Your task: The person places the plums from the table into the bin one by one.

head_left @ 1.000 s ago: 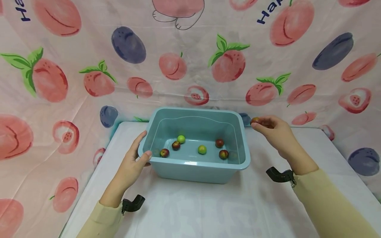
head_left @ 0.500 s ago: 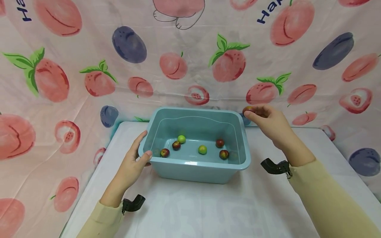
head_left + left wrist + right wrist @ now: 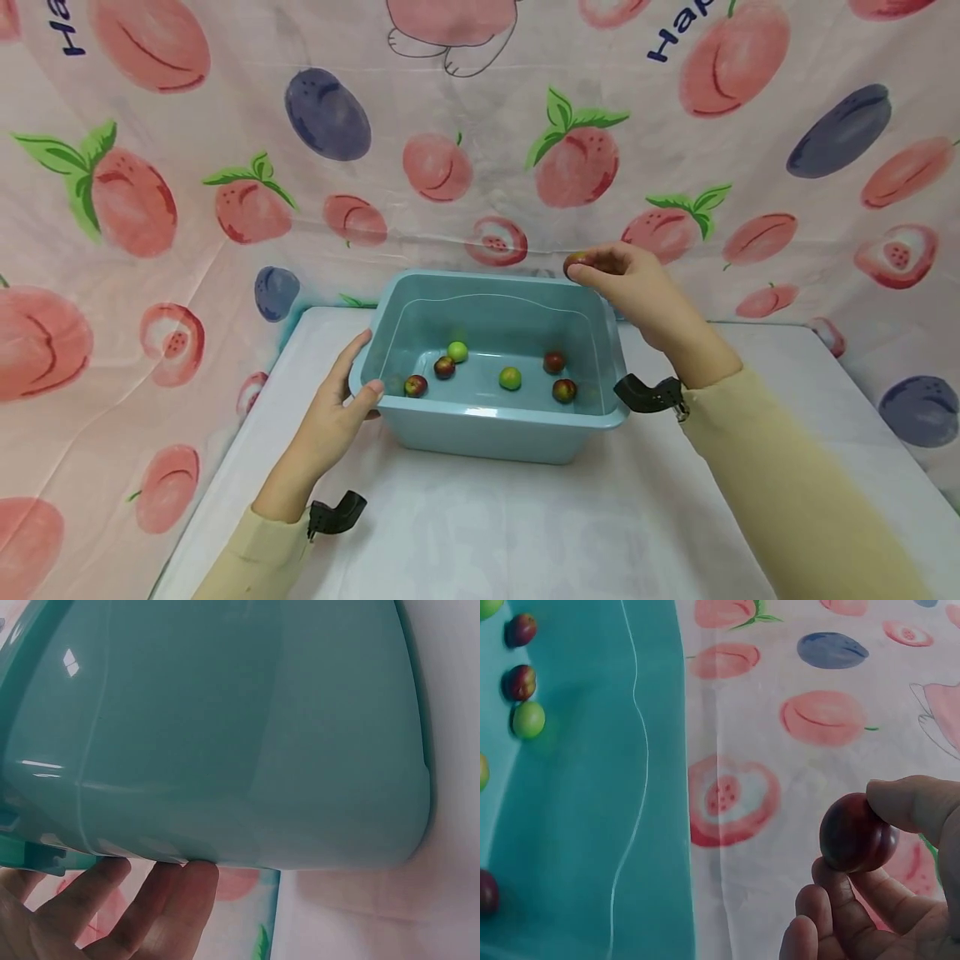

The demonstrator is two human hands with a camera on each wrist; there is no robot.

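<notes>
A dark red plum (image 3: 574, 265) (image 3: 857, 832) is pinched between the thumb and fingers of my right hand (image 3: 637, 292), above the back right rim of a blue-green plastic basin (image 3: 480, 437). My left hand (image 3: 330, 417) grips the basin's left end, thumb over the rim. In the left wrist view its fingers (image 3: 169, 907) touch the basin's outer wall (image 3: 225, 735). Several plums lie apart on the basin floor, including a dark red plum (image 3: 554, 362), a red-green plum (image 3: 564, 390), a green plum (image 3: 510, 378) and another green plum (image 3: 457, 351).
The basin stands on a white-covered table (image 3: 480, 525), near its back edge. Behind it hangs a fruit-printed cloth (image 3: 450, 100). Black wrist camera mounts (image 3: 336, 512) sit at both sleeve cuffs.
My right hand has carried the plum leftward and up, from right of the basin to above its back right rim. The left hand and the plums in the basin stay put.
</notes>
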